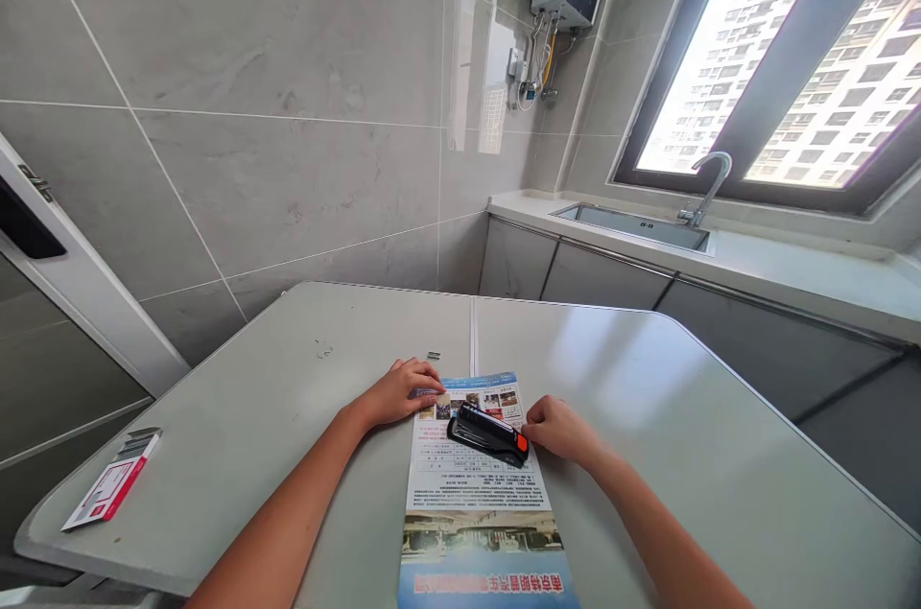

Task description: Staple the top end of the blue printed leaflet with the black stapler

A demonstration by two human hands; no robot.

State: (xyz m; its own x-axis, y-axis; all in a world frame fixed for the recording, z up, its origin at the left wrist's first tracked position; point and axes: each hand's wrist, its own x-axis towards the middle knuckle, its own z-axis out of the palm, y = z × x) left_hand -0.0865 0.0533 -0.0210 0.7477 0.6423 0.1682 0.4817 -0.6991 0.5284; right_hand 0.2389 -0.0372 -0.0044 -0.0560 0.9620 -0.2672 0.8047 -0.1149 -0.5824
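A printed leaflet (475, 494) with blue ends, small photos and a table lies lengthwise before me. On its upper half rests a black stapler (479, 432) with an orange-red end turned toward my right hand. My left hand (403, 391) lies at the leaflet's upper left edge, its fingers stretched out and touching the paper. Curled at the right edge, my right hand (557, 425) is closed beside the stapler's orange-red end; what its fingertips hold, if anything, is hidden. Just beyond my left fingers sits a small strip of staples (433, 356).
The leaflet lies on a pale folding table (345, 513) with a centre seam. A red-and-white packet (115, 486) is at the far left. Behind on the right runs a counter (806, 264) with a sink (633, 223) and tap (709, 187). A tiled wall (288, 110) closes the back.
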